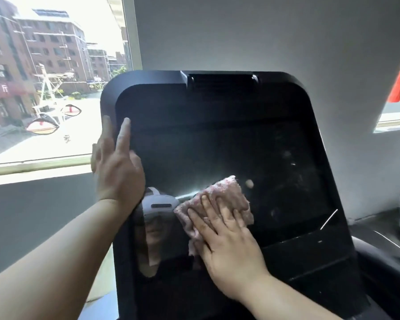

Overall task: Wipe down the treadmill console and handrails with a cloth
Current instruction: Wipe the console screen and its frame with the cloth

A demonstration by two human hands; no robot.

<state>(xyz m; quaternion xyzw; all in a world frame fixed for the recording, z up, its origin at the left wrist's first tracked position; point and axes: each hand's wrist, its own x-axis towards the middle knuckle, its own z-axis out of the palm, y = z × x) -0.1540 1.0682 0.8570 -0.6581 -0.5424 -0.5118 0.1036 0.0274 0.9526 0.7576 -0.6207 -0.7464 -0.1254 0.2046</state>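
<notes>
The big shiny black treadmill console point(217, 135) stands with a bright window point(44, 88) on its left. The left hand point(118, 167) rests on the console's left edge, fingers straight. The right hand point(226, 236) lies flat, fingers spread, pressing a small pink fuzzy cloth point(229, 188) onto the lower middle of the console's dark screen.

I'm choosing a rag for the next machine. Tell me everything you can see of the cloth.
The cloth is a small pinkish, mottled rag that looks soft and nubby, like terry. It lies creased and bunched against the lower middle of the console's dark glossy screen. The right hand presses it with straight, spread fingers, covering its lower right part; its top corner and left edge show. The left hand rests on the console's left edge, clear of the cloth.
</notes>
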